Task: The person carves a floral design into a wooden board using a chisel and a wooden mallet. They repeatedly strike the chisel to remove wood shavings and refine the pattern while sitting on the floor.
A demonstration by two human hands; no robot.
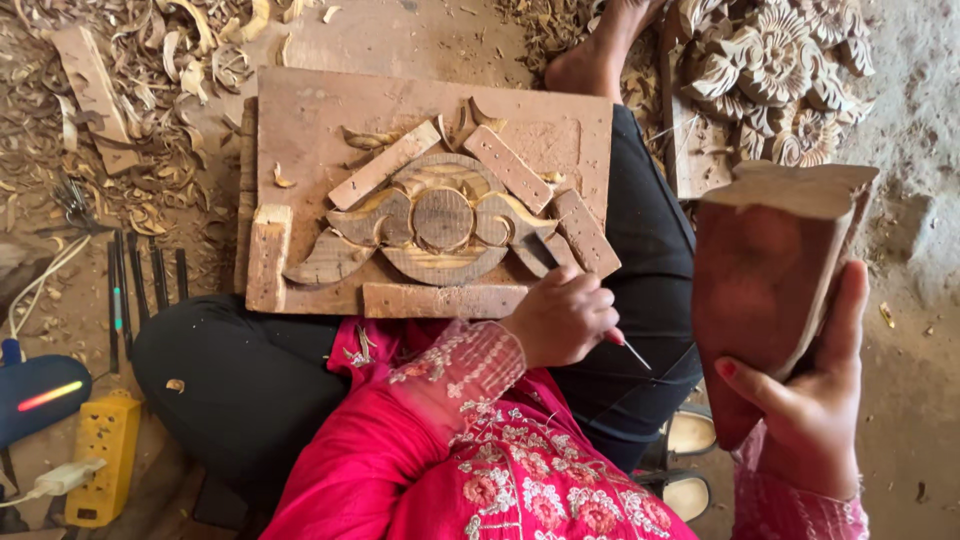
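Wood shavings (pixel 190 60) litter the floor beside spare chisels (pixel 140 290), a yellow power strip (pixel 100 455) and carved rosettes (pixel 780 70).

Wood blocks (pixel 385 165) ring the carving (pixel 440 222) on the board (pixel 300 120), leaving little room beside it; only the board's upper left is bare. The left hand (pixel 562 318) covers the lower right corner. The mallet (pixel 765 270) fills the right of the frame. Chisels (pixel 140 285) lie left of the board, shavings (pixel 190 60) crowd the upper left, and carved panels (pixel 780 70) the upper right.
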